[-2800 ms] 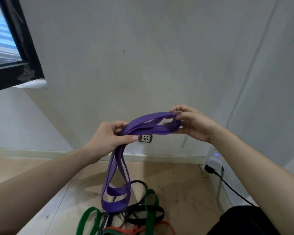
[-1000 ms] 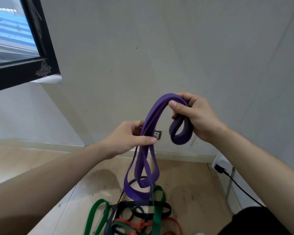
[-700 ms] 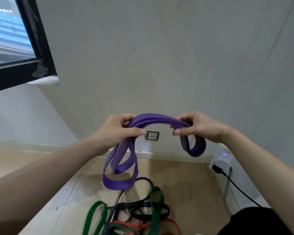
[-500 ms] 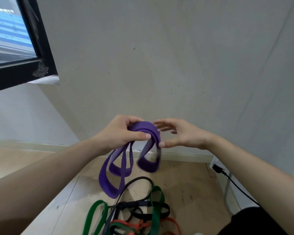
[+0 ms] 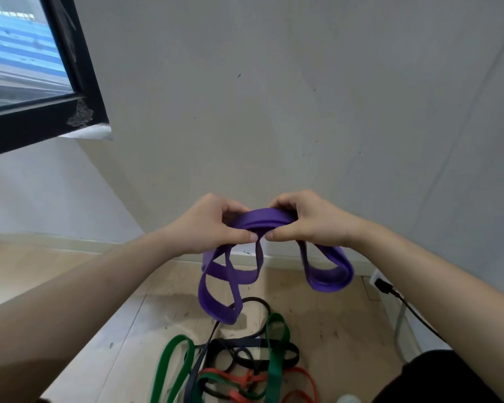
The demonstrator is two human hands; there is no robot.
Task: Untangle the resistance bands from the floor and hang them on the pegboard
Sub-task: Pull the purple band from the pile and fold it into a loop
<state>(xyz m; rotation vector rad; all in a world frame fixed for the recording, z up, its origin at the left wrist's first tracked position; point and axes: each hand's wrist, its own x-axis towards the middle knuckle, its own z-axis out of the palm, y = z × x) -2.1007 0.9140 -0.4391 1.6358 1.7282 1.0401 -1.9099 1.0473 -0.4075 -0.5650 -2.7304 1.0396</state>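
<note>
Between the two hands, held up clear of the floor (image 5: 70,271), the purple band (image 5: 262,220) is gathered into a short flat bundle whose long axis runs from 9 to 3 o'clock. At its 9 o'clock end the left hand (image 5: 213,225) pinches it, thumb under and fingers curled over. The right hand (image 5: 309,222) pinches the 3 o'clock end the same way, and the two thumb tips nearly meet. From the left grip two crossed loops hang toward 6 o'clock; from the right grip a shorter doubled loop droops toward 5 o'clock. Both hands look equally near, so I judge either could carry the bundle onward; the pegboard is not in view. The rubber is wide, matte, smooth and limp. Below at 6 o'clock the tangled pile (image 5: 277,344) of narrower green, black and orange-red bands lies on pale wood, and a black plug (image 5: 383,286) sits at 4 o'clock by the grey wall.
</note>
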